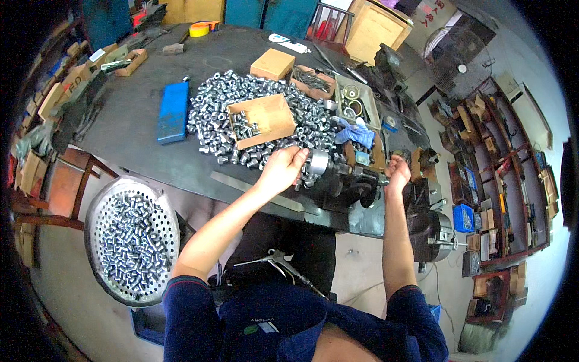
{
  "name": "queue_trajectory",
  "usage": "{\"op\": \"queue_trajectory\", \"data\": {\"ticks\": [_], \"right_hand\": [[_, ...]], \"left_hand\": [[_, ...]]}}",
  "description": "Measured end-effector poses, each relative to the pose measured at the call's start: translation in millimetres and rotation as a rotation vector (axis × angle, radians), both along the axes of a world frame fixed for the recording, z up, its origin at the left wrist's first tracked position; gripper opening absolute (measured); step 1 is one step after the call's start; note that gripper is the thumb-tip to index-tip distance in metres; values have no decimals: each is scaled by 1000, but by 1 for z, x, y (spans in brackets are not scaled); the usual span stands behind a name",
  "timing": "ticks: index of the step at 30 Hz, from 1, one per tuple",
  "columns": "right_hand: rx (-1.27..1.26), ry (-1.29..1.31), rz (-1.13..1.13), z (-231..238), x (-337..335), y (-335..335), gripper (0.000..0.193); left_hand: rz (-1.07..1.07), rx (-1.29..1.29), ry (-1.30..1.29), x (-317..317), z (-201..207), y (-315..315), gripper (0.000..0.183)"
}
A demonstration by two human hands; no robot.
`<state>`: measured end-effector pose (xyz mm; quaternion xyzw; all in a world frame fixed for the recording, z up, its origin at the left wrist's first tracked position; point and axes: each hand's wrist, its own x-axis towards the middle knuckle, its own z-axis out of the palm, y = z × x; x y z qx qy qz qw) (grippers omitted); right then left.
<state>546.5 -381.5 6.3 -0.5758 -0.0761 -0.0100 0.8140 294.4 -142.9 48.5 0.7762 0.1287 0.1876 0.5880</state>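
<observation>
A dark bench fixture (356,186) with a bright round metal chuck (319,160) stands at the table's front edge. My left hand (282,169) is closed at the chuck's left face, thumb and fingers together; whatever they pinch is hidden. At the fixture's right end, my right hand (397,173) has its fingers curled in beside a short rod end (382,180); I cannot make out what is in them. Behind my left hand spreads a heap of shiny metal fittings (211,114). An open cardboard box (278,120) with several fittings inside rests on the heap.
A perforated metal basin (164,208) of fittings stands left, below table height. On the table are a blue case (173,113), a closed carton (272,64), a blue glove (357,134) and a parts tray (369,108). A dark machine (429,235) and shelves (506,163) stand right.
</observation>
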Motion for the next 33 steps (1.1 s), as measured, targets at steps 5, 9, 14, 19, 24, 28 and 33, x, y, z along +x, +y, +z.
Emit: {"op": "queue_trajectory", "data": {"ticks": [5, 9, 14, 19, 24, 28, 33], "right_hand": [[-388, 47, -226, -78, -6, -33, 16], [48, 365, 45, -44, -80, -52, 15], [113, 278, 154, -14, -98, -61, 18], [36, 345, 109, -69, -57, -55, 19], [-395, -130, -127, -40, -5, -8, 18], [68, 11, -10, 24, -20, 3, 16], [188, -122, 121, 35, -87, -41, 23]], "left_hand": [[94, 236, -89, 10, -13, -3, 37], [159, 288, -138, 5, -12, -4, 35], [197, 346, -160, 7, -12, -7, 34], [139, 259, -132, 9, -13, -4, 34], [92, 255, -78, 8, -7, 0, 36], [73, 272, -59, 4, -9, 9, 36], [-7, 139, 42, -7, 3, 10, 36]]}}
